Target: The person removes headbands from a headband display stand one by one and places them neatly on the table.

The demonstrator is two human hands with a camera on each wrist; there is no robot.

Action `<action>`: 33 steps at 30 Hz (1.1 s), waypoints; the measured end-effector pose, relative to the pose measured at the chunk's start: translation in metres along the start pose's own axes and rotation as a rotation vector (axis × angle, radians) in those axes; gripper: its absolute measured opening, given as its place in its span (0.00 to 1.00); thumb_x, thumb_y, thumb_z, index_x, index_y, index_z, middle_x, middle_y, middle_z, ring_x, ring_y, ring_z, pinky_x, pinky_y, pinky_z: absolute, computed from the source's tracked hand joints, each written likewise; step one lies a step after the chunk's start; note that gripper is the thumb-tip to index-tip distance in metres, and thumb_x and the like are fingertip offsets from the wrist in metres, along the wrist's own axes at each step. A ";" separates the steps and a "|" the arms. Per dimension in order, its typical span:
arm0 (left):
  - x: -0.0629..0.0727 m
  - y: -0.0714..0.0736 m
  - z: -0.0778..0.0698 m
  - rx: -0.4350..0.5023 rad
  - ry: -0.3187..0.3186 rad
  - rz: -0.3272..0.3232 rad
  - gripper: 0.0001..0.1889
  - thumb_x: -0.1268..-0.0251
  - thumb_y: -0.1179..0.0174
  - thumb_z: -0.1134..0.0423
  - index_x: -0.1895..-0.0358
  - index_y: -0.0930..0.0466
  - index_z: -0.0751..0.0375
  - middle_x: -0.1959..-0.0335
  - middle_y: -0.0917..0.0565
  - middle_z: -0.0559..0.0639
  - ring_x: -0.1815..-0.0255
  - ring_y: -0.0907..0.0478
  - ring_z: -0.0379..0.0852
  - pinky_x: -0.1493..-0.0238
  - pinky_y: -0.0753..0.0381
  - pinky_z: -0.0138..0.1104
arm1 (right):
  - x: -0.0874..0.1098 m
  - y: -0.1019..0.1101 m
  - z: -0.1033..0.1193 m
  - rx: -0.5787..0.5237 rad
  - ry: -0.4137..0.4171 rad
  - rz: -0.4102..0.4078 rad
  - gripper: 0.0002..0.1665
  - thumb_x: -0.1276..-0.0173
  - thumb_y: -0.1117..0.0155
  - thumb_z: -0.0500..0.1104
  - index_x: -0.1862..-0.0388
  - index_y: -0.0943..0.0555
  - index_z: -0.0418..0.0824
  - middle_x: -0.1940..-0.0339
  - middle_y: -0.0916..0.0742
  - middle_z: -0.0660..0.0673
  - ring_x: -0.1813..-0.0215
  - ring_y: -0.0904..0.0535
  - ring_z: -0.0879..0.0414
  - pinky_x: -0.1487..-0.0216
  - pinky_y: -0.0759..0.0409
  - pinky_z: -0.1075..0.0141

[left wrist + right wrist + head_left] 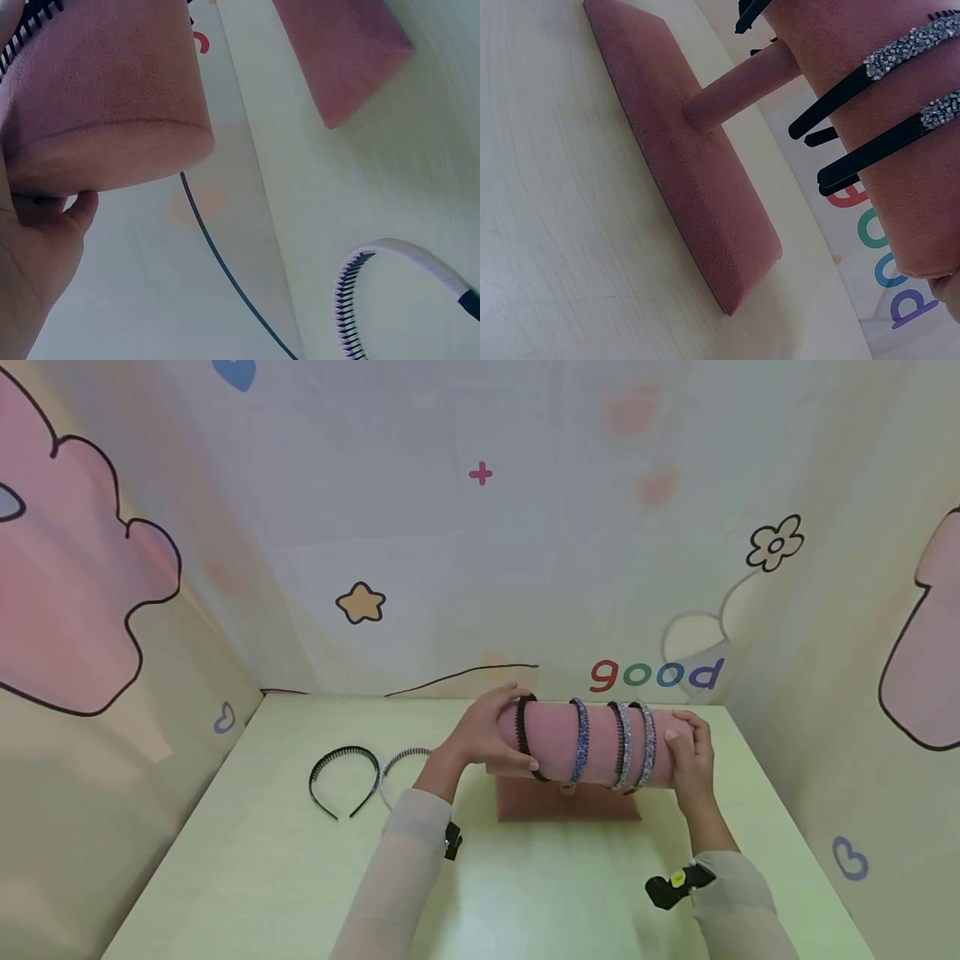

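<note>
A pink plush headband stand [553,739] has a thick horizontal roll on a short post over a flat base [694,180]. My left hand [483,727] reaches round the roll's left end and grips a black toothed headband [522,731], fingers at its top and thumb at its lower front. My right hand [692,760] holds the roll's right end between thumb and fingers. Between the hands, a blue glittery headband [581,743] and two silver glittery headbands [622,745] sit round the roll, their black tips [832,105] hanging below it.
Left of the stand, a black toothed headband [345,756] lies on the pale table [247,860]. Beside it lies a white toothed headband [386,247], partly hidden by my left forearm in the head view. Printed curtains [480,568] stand behind and at both sides.
</note>
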State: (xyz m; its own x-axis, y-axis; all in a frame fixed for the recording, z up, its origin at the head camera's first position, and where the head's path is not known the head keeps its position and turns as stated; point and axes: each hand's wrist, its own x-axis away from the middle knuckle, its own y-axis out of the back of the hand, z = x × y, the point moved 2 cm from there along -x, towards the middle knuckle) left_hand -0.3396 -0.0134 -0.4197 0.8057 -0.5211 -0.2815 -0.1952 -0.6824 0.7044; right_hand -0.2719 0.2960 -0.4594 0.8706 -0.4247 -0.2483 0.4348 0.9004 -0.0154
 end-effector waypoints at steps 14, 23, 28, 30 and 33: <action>0.005 0.005 0.009 0.119 0.090 -0.026 0.51 0.80 0.20 0.46 0.39 0.35 0.42 0.49 0.26 0.41 0.54 0.28 0.40 0.54 0.27 0.38 | -0.001 0.001 0.001 0.029 -0.018 0.024 0.21 0.31 0.53 0.43 0.39 0.34 0.43 0.46 0.28 0.55 0.49 0.34 0.58 0.50 0.39 0.64; 0.004 0.007 0.012 0.158 0.057 -0.017 0.53 0.79 0.19 0.51 0.40 0.40 0.51 0.47 0.27 0.43 0.52 0.29 0.39 0.50 0.29 0.35 | 0.001 0.000 0.002 0.040 -0.035 0.028 0.20 0.30 0.53 0.45 0.39 0.34 0.48 0.45 0.29 0.55 0.48 0.35 0.58 0.49 0.38 0.64; 0.003 0.006 0.014 0.177 0.048 -0.025 0.52 0.78 0.19 0.53 0.41 0.41 0.50 0.46 0.28 0.44 0.51 0.29 0.39 0.49 0.29 0.35 | 0.001 -0.001 0.001 0.031 -0.020 0.028 0.21 0.30 0.53 0.45 0.39 0.35 0.47 0.44 0.29 0.55 0.48 0.35 0.57 0.49 0.38 0.64; 0.004 0.006 0.014 0.178 0.054 -0.023 0.52 0.78 0.19 0.53 0.40 0.41 0.49 0.46 0.29 0.44 0.51 0.29 0.40 0.49 0.29 0.36 | 0.000 -0.001 0.000 0.021 -0.022 0.022 0.21 0.31 0.53 0.45 0.39 0.34 0.47 0.45 0.29 0.55 0.48 0.35 0.58 0.49 0.39 0.64; 0.005 0.005 0.014 0.179 0.072 -0.013 0.53 0.77 0.19 0.53 0.38 0.41 0.46 0.45 0.29 0.42 0.51 0.29 0.40 0.50 0.29 0.37 | -0.001 0.000 0.001 0.019 -0.027 0.016 0.21 0.31 0.52 0.44 0.39 0.34 0.47 0.45 0.28 0.56 0.49 0.35 0.58 0.50 0.39 0.64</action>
State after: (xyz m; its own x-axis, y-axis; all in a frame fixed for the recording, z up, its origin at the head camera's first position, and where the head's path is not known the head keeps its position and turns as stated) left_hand -0.3448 -0.0265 -0.4265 0.8457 -0.4779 -0.2374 -0.2760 -0.7725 0.5719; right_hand -0.2724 0.2959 -0.4587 0.8834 -0.4128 -0.2219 0.4248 0.9053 0.0072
